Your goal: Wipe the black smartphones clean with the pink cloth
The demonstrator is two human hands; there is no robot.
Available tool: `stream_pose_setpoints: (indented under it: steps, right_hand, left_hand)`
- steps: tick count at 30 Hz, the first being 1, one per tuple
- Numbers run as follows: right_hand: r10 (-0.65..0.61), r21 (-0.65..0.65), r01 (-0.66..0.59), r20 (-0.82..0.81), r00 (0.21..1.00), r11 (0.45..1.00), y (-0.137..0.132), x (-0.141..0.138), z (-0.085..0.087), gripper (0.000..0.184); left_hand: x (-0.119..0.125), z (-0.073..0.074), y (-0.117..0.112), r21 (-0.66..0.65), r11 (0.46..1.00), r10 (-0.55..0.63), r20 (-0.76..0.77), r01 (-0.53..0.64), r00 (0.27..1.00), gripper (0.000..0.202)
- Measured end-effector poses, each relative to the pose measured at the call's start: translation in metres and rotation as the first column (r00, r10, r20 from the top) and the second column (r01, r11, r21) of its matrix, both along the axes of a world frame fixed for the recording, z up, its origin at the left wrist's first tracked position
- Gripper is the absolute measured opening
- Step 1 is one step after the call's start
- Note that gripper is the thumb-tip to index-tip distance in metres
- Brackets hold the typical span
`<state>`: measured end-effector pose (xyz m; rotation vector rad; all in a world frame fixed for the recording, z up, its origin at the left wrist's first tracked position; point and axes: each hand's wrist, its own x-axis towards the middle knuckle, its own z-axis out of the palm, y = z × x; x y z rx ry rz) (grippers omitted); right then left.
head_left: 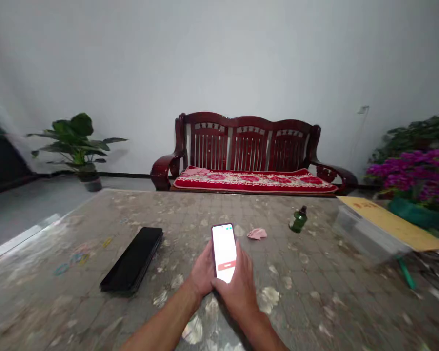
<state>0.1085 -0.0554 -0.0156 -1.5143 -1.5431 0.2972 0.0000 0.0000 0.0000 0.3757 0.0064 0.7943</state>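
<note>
A smartphone (224,246) with a bright white screen and a red bar low on it is held upright between both hands, above the patterned table. My left hand (203,270) wraps its left edge and back. On the right edge, my right hand (241,278) grips the phone, its thumb near the bottom of the screen. The fingers behind the phone are hidden. Just beyond the right hand lies a small pink cloth (257,234). To the left of my hands is a stack of flat black objects (133,261), whose kind I cannot make out.
A green bottle (298,219) with a dark top stands at right. Farther right, a clear plastic box (369,234) carries yellow cardboard (384,219) and purple flowers (420,170). Colourful loops (62,268) lie at left. A wooden bench (249,146) stands behind the table (190,209).
</note>
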Motion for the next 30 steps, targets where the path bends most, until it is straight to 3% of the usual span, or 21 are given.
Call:
stream_pose_setpoints:
  steps: [4,10,21,30]
  right_hand:
    - [0.052,0.043,-0.051,-0.014,0.999,0.998,0.0,0.01,-0.011,0.094]
    - [0.026,0.033,-0.023,-0.073,0.997,0.999,0.0,0.013,-0.017,0.094]
    - [-0.049,0.068,0.046,0.038,0.998,0.997,0.001,0.007,-0.008,0.095]
    - [-0.109,0.024,0.108,0.048,0.993,0.994,0.0,-0.007,0.0,0.095]
  left_hand:
    - [-0.001,-0.005,0.001,-0.018,1.0,0.019,-0.017,-0.019,1.0,0.046]
    - [-0.001,-0.011,0.001,-0.04,0.997,0.07,-0.056,-0.073,0.996,0.047]
    - [-0.001,-0.01,-0.001,-0.028,0.998,0.054,-0.029,-0.054,0.998,0.047]
    - [-0.002,-0.009,-0.001,-0.039,0.998,0.055,-0.051,-0.057,0.997,0.045]
